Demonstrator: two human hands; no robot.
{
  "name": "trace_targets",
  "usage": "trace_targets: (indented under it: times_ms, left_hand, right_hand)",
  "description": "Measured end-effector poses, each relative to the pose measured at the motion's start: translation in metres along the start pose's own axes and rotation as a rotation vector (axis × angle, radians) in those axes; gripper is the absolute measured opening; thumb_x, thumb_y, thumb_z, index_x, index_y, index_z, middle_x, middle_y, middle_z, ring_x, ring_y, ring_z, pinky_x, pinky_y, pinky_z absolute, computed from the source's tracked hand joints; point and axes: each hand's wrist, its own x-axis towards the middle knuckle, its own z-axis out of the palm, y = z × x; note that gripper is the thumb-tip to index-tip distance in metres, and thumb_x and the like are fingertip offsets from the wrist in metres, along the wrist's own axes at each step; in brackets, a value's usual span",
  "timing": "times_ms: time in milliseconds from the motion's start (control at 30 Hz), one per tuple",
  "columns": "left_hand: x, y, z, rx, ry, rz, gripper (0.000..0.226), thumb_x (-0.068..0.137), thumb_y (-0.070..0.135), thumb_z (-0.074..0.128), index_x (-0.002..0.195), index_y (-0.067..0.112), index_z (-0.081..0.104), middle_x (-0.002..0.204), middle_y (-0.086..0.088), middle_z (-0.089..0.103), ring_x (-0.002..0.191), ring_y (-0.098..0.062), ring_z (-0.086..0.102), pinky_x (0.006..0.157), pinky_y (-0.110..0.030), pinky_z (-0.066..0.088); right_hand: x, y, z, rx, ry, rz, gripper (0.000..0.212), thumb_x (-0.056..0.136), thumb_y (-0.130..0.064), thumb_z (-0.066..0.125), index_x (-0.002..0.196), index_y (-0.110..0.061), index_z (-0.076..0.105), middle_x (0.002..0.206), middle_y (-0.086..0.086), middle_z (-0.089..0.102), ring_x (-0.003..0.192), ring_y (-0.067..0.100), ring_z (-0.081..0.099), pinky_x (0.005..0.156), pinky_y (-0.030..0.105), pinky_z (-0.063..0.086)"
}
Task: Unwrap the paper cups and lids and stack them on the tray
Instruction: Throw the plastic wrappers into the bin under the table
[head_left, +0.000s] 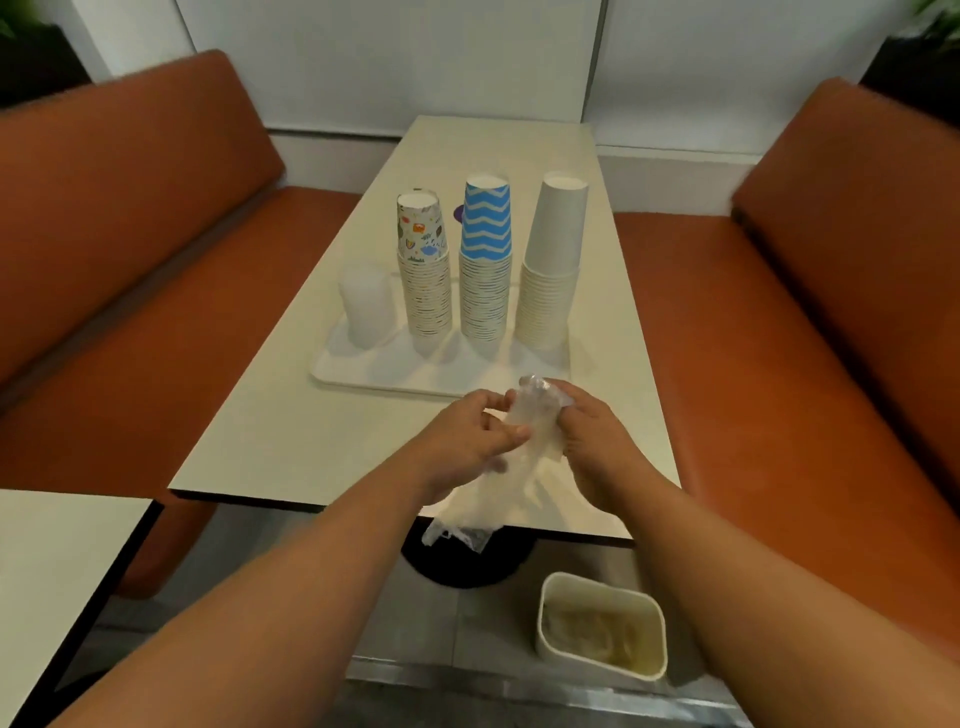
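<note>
A white tray (363, 371) on the table carries a pale stack of lids (366, 301) at its left, then three upside-down stacks of paper cups: a cartoon-print stack (423, 270), a blue zigzag stack (485, 260) and a plain white stack (553, 260). In front of the tray, both hands hold a crumpled clear plastic wrapper (530, 441). My left hand (467, 441) pinches its left side and my right hand (592, 441) grips its upper right. The wrapper's loose tail hangs past the table's near edge.
The cream table (260, 441) stands between two orange bench seats (130, 234). A white bin (602, 629) with crumpled wrapping in it sits on the floor below my right forearm. Another table corner (52, 571) shows at the lower left.
</note>
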Motion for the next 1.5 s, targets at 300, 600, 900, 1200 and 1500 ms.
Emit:
trace_targets:
  times_ms: [300,600,900,1200,1500]
  left_hand:
    - [0.008,0.063,-0.024,0.098,0.16,0.223,0.011,0.093,0.02,0.065,0.083,0.015,0.066,0.081,-0.003,0.068,0.075,-0.016,0.058,0.074,-0.033,0.05]
    - [-0.006,0.113,-0.019,0.259,0.43,0.358,0.028,0.092,0.046,0.058,0.083,0.02,0.062,0.083,0.005,0.068,0.078,-0.017,0.067,0.076,-0.035,0.056]
    - [-0.008,0.141,0.011,-0.474,0.232,0.368,0.04,0.086,0.021,0.072,0.123,0.016,0.057,0.109,-0.001,0.07,0.1,-0.017,0.069,0.093,-0.039,0.055]
    - [-0.004,0.151,0.056,-0.588,0.42,0.481,0.033,0.087,-0.002,0.067,0.097,0.029,0.061,0.098,0.007,0.071,0.089,-0.004,0.068,0.077,-0.018,0.052]
    - [-0.001,0.145,0.152,-0.308,0.487,0.493,0.033,0.084,0.001,0.07,0.093,0.031,0.058,0.099,0.008,0.068,0.087,-0.001,0.068,0.086,-0.029,0.056]
  right_hand:
    - [0.005,-0.057,-0.015,0.404,-0.16,-0.078,0.039,0.082,-0.009,0.052,0.119,-0.013,0.064,0.113,0.008,0.069,0.104,0.024,0.063,0.101,0.042,0.044]
    - [0.0,-0.109,-0.009,-0.052,0.508,-0.429,0.013,0.096,-0.019,0.06,0.091,-0.022,0.071,0.08,-0.002,0.071,0.071,0.007,0.06,0.074,0.038,0.052]
    - [-0.021,-0.128,-0.017,0.215,0.352,-0.349,0.022,0.097,-0.013,0.058,0.108,0.004,0.064,0.093,0.021,0.065,0.081,0.029,0.056,0.076,0.042,0.045]
    - [-0.035,-0.121,-0.056,0.172,0.537,-0.293,0.036,0.087,-0.045,0.068,0.098,-0.011,0.062,0.089,0.006,0.063,0.078,0.018,0.058,0.073,0.034,0.052]
    - [-0.065,-0.107,-0.134,0.619,0.188,-0.079,0.031,0.097,-0.033,0.057,0.111,-0.008,0.068,0.103,0.012,0.075,0.093,0.026,0.071,0.09,0.044,0.055]
